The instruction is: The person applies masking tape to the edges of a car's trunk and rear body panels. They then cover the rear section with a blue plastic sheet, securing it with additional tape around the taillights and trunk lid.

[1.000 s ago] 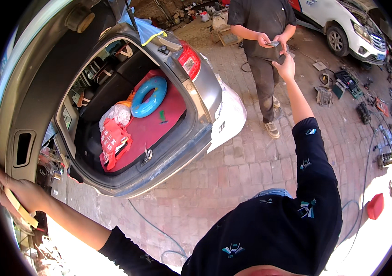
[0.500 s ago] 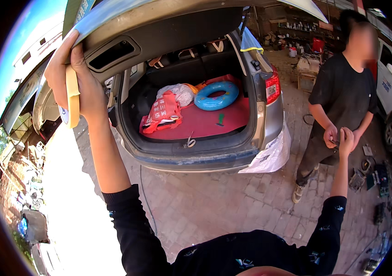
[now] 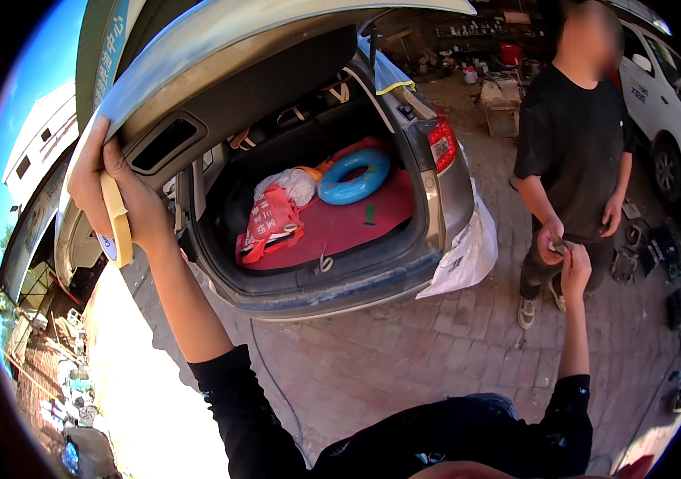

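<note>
At the upper left my left hand point(image 3: 129, 195) grips the lower edge of a car's raised tailgate point(image 3: 197, 88), thumb on the inner panel. A roll of yellowish masking tape point(image 3: 119, 227) hangs at the same palm. On the right, my right hand point(image 3: 574, 271) is closed in a pinch on a small, dark, flat thing point(image 3: 562, 248). A co-worker's hand point(image 3: 549, 239) also has hold of that small thing. Its kind is too small to tell.
Inside the open boot lie a blue swim ring point(image 3: 354, 177), a red bag point(image 3: 274, 223) and a red mat point(image 3: 340, 231). White sheeting point(image 3: 464, 251) covers the bumper's right corner. A co-worker in black point(image 3: 572, 144) stands before a white car point(image 3: 664, 104). A cable point(image 3: 281, 391) crosses the paving.
The view has swung, shifting the car left and down. My right hand has moved to the small thing in the co-worker's fingers and pinches it. The co-worker's other hand has dropped aside.
</note>
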{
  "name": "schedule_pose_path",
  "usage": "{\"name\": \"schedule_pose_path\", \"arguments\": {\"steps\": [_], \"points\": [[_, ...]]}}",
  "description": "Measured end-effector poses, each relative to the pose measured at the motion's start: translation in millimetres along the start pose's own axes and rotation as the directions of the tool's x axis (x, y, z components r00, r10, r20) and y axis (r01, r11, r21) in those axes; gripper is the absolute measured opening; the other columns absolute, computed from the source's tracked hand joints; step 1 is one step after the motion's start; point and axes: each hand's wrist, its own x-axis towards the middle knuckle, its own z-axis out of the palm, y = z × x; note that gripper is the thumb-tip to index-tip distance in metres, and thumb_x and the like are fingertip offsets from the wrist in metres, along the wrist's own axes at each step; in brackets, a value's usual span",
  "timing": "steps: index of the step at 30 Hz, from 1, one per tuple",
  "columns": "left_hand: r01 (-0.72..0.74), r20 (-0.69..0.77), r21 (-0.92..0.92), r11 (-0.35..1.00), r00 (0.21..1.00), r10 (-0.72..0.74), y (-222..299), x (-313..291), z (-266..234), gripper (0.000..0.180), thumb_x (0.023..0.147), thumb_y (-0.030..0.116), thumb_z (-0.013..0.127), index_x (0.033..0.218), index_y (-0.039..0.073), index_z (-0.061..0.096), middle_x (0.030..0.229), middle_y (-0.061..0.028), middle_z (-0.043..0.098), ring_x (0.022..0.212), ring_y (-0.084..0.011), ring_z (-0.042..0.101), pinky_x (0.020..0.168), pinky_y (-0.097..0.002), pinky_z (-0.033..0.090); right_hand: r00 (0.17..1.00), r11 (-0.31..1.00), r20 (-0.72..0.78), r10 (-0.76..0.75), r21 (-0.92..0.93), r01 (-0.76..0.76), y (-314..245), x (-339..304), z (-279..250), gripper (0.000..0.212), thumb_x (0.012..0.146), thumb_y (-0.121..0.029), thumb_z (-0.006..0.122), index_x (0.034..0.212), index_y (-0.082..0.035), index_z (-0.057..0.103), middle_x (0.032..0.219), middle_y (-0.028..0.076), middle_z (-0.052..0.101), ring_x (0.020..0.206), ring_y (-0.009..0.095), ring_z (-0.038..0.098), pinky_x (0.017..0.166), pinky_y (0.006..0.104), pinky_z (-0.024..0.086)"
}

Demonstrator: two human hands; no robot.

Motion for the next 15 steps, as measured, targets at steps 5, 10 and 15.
{"name": "schedule_pose_path", "arguments": {"steps": [5,10,15], "points": [[0.006,-0.003,-0.076,0.997,1.0,-0.007,-2.8,1.3,0.1,0.019,0.097,0.011,0.064,0.112,0.003,0.072,0.106,-0.0119,0.069,0.098,-0.021,0.065,0.089,-0.0326,0.049,0.946,0.946,-0.232,0.225,0.285,-0.155,-85.7,51.4,6.4,0.012,0.098,-0.005,0.056,0.105,0.002,0.062,0.092,0.017,0.065,0.082,0.033,0.065,0.074,0.0346,0.051],[-0.07,-0.004,-0.002,0.998,0.998,0.07,3.4,4.6,-1.5,0.017,0.093,0.011,0.067,0.109,0.007,0.073,0.104,-0.0107,0.072,0.095,-0.0262,0.065,0.088,-0.0352,0.048,0.962,0.851,-0.274,-0.013,0.502,0.154,-193.0,138.3,-16.4,0.013,0.089,-0.006,0.071,0.098,0.001,0.065,0.088,0.008,0.067,0.077,0.017,0.063,0.07,0.026,0.048],[-0.08,0.043,-0.042,0.996,0.996,0.082,0.6,6.7,-10.4,0.018,0.091,0.012,0.069,0.109,0.011,0.074,0.104,-0.0079,0.074,0.095,-0.0255,0.066,0.089,-0.036,0.047,0.687,0.685,-0.512,-0.516,0.235,0.689,-270.5,251.3,-47.7,0.02,0.081,-0.004,0.079,0.095,0.001,0.067,0.083,0.007,0.064,0.07,0.016,0.059,0.066,0.0249,0.047]]}}
